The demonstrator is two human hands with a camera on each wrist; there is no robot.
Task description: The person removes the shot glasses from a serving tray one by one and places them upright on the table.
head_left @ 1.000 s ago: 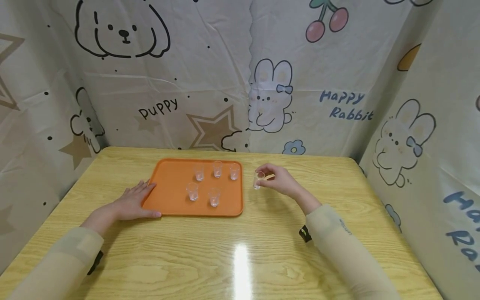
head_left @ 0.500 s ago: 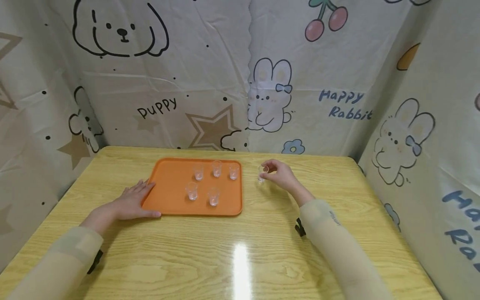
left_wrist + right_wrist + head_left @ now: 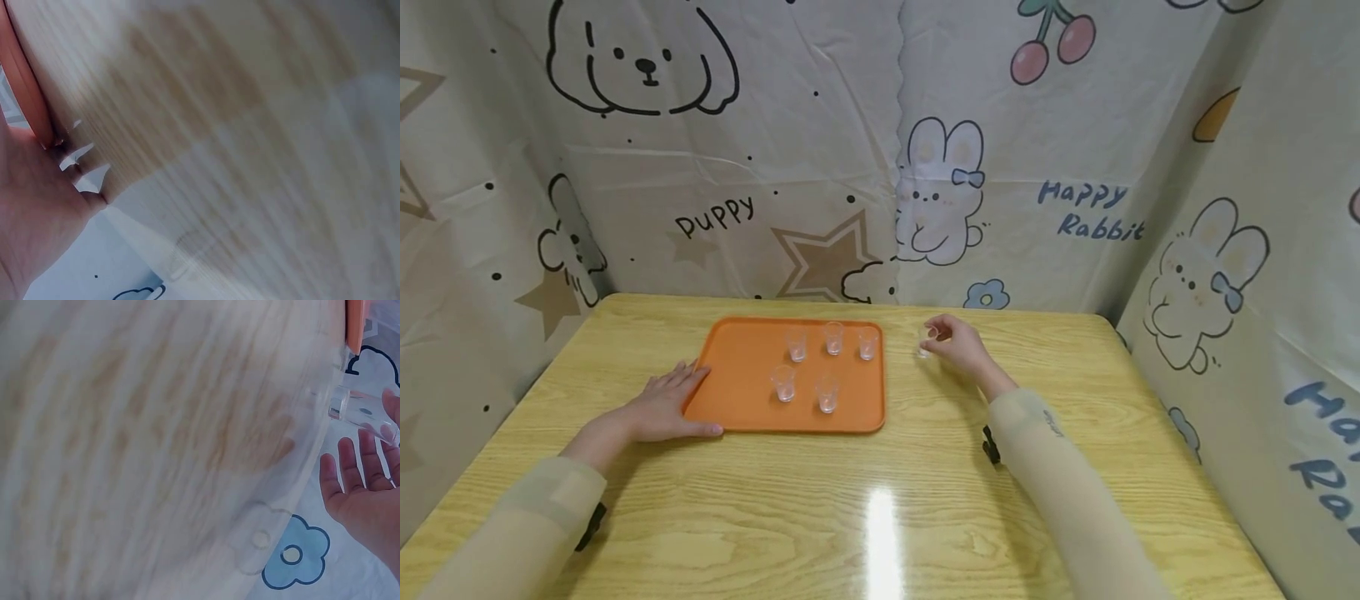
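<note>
My right hand (image 3: 958, 343) pinches a small clear cup (image 3: 924, 343) by its upper part, just right of the orange tray. In the right wrist view the cup (image 3: 361, 412) shows between thumb and index finger, its base close to the table, while the other fingers are spread away from it. My left hand (image 3: 662, 404) lies with straight fingers along the left edge of the orange tray (image 3: 737, 408), thumb at the front corner. The left wrist view has the palm (image 3: 37, 200) against the tray's edge (image 3: 28, 87). Several clear cups stand upright on the tray, one of them a cup (image 3: 827, 393) near the front.
The wooden table (image 3: 790, 517) spreads around the tray, its back edge meeting a printed cloth (image 3: 820, 167) that also hangs at both sides. Other clear cups, such as the cup (image 3: 867, 343) at the tray's back right, stand close together.
My right hand has moved the cup slightly right and back, away from the tray's right edge. The left hand, the tray and the cups on it have stayed in place.
</note>
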